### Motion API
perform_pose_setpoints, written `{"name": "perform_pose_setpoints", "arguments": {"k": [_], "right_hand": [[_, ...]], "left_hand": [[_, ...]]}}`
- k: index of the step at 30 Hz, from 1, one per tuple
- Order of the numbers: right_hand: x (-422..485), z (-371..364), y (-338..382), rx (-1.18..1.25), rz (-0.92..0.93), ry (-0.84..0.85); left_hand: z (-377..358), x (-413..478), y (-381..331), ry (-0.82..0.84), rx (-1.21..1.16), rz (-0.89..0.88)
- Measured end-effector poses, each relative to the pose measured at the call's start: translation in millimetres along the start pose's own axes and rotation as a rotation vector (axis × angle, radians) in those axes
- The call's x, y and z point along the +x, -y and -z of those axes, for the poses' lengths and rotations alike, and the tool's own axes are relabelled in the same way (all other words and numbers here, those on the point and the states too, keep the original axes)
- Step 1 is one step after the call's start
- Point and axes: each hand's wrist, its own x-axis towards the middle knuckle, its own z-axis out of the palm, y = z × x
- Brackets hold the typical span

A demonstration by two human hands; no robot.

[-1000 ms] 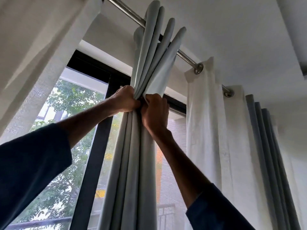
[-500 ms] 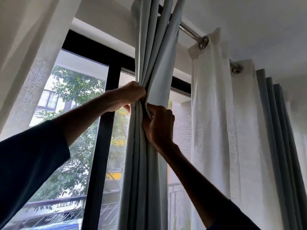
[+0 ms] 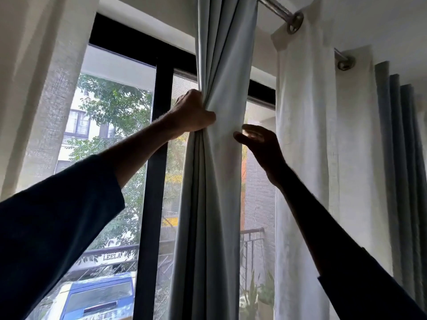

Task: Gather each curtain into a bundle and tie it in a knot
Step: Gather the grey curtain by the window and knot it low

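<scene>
The pale grey-blue fabric curtain [image 3: 216,192] hangs gathered into a narrow bundle from the silver metal rod [image 3: 276,9], in front of the black-framed window [image 3: 153,169]. The left hand [image 3: 193,113] grips the bundle's left side, its fingers curled tight round the folds. The right hand [image 3: 260,142] holds nothing, fingers loosely spread just beside the bundle's right edge, with a white sheer curtain [image 3: 305,135] behind it.
</scene>
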Motion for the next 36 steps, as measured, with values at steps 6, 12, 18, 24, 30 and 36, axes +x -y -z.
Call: {"name": "perform_pose_setpoints", "arguments": {"k": [6, 12, 18, 24, 30, 36], "right_hand": [[-9.9, -12.1, -29.5, 0.249, -0.241, -0.004], [-50.5, -20.9, -28.4, -0.132, 0.052, -0.358], [-94.1, -58.0, -2.8, -0.386, 0.456, -0.355], [-116.6, -72.1, 8.7, -0.261, 0.48, -0.08], [-87.9, -39.4, -7.8, -0.009, 0.237, 0.045], [-43.8, -12.8, -45.2, 0.354, -0.259, 0.317]], "left_hand": [[2.1, -10.3, 5.1, 0.115, -0.109, 0.096], [-7.6, -32.9, 25.6, 0.221, -0.083, 0.19], [-21.4, -48.6, 26.2, 0.17, 0.008, 0.138], [-28.0, -62.4, 10.7, 0.071, -0.058, 0.151], [-29.9, -56.4, 29.1, 0.061, 0.078, 0.157], [-23.1, -54.7, 26.2, 0.239, -0.19, 0.112]]}}
